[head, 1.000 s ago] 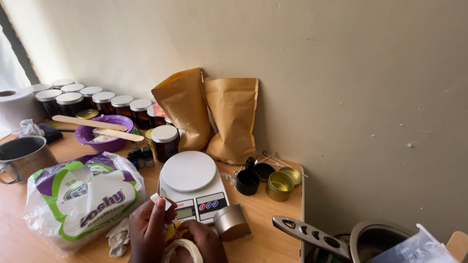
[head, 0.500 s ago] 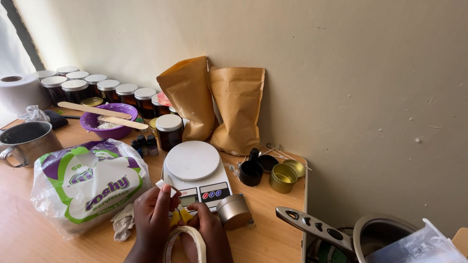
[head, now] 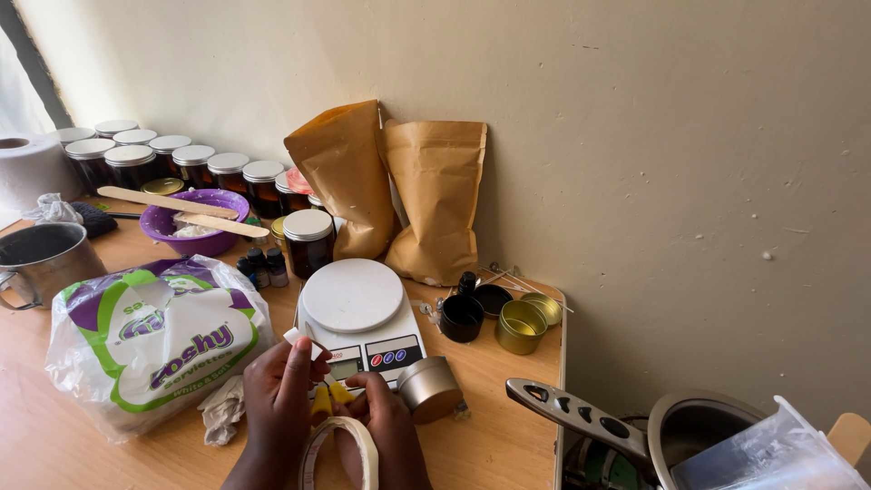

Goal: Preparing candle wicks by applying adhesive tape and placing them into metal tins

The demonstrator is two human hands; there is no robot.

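Observation:
My left hand (head: 275, 399) pinches a small white piece (head: 300, 338) between thumb and fingers, just over the front edge of a white digital kitchen scale (head: 357, 304). My right hand (head: 386, 434) is curled beside it and holds a roll of white tape (head: 349, 445) at the bottom edge of the view. Something with yellow handles (head: 328, 397), perhaps scissors, shows between the two hands. A small round metal tin (head: 428, 388) lies on its side, touching or almost touching my right hand.
A wooden table (head: 508, 436) carries a plastic pack of napkins (head: 159, 340), a crumpled tissue (head: 222, 408), a purple bowl (head: 192, 227) with wooden sticks, several lidded dark jars (head: 227, 177), two brown paper pouches (head: 399, 186), small tins (head: 520, 325), a metal cup (head: 41, 259). A pot with a handle (head: 581, 416) stands at the right.
My left hand has lifted the small white piece a little higher toward the scale. The tape roll has come further into view. The view shifted slightly downward.

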